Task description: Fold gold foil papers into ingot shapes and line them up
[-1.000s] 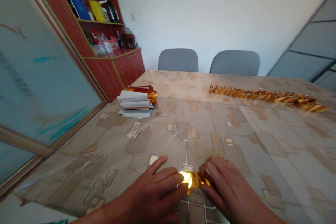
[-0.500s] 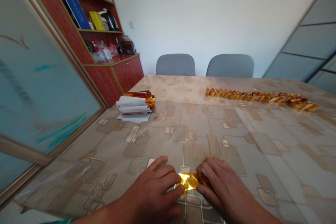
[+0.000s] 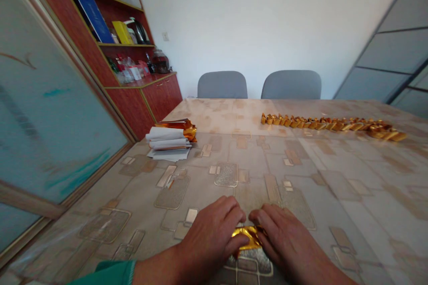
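Observation:
A small piece of shiny gold foil paper (image 3: 248, 235) lies at the table's near side, between my two hands. My left hand (image 3: 217, 229) has its fingers curled over the foil's left end, its thumb pressing on the front. On the other end, my right hand (image 3: 282, 234) grips with fingers bent and thumb in front. Both palms face down, close to the tablecloth. The fingers cover the foil's two ends, so its full shape is hidden.
A stack of folded white and gold paper (image 3: 170, 140) sits at the table's left. Toward the far right runs a long row of folded gold foil pieces (image 3: 327, 124). Two grey chairs (image 3: 222, 84) stand behind the patterned tablecloth (image 3: 200, 164). A red cabinet (image 3: 160, 93) is at back left.
My left hand has shifted right and curled its raised fingers down onto the foil. Less of the foil shows now between the hands. My right hand stays nearly in place.

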Demonstrator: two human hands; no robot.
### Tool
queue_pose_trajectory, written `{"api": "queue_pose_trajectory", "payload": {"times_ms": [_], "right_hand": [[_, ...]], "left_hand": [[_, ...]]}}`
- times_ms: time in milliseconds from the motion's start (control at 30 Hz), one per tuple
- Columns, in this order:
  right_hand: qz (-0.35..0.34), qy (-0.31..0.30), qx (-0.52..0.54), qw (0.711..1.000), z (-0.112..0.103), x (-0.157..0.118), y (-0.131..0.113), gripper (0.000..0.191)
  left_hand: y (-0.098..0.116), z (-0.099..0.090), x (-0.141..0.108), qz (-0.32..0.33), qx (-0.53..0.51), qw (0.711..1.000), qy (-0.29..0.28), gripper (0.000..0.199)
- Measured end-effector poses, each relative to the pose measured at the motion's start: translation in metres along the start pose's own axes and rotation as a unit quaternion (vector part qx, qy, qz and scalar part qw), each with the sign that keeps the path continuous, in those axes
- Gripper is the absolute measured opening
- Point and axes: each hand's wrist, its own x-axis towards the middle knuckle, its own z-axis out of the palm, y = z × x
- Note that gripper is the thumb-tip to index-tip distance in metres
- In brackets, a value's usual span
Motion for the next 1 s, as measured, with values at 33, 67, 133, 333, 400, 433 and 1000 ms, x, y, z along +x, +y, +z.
{"api": "queue_pose_trajectory", "payload": {"times_ms": [33,67,133,333,400,433,1000], "right_hand": [[0.015,-0.011,0.018,1.000,-0.001,0.001,0.001,0.014],[0.030,-0.025,0.037,0.999,-0.003,0.003,0.003,0.015],[0.052,-0.051,0.077,0.994,-0.009,0.008,0.007,0.017],[0.045,-0.093,0.169,0.980,-0.021,0.024,0.018,0.023],[0.048,-0.099,0.177,0.978,-0.021,0.026,0.021,0.024],[0.047,-0.101,0.176,0.978,-0.021,0.027,0.023,0.025],[0.020,0.011,0.203,0.979,-0.032,0.040,0.013,0.019]], "left_hand": [[0.003,-0.005,0.002,-0.033,-0.003,0.999,-0.011,0.018],[0.006,-0.009,0.004,-0.059,-0.006,0.998,-0.024,0.022],[0.011,-0.016,0.009,-0.088,-0.012,0.995,-0.054,0.021],[0.014,-0.025,0.018,-0.122,-0.040,0.986,-0.104,0.019],[0.014,-0.026,0.018,-0.123,-0.048,0.986,-0.107,0.018],[0.014,-0.026,0.018,-0.123,-0.051,0.985,-0.107,0.017],[-0.001,-0.021,0.031,-0.117,-0.264,0.957,0.026,0.009]]}}
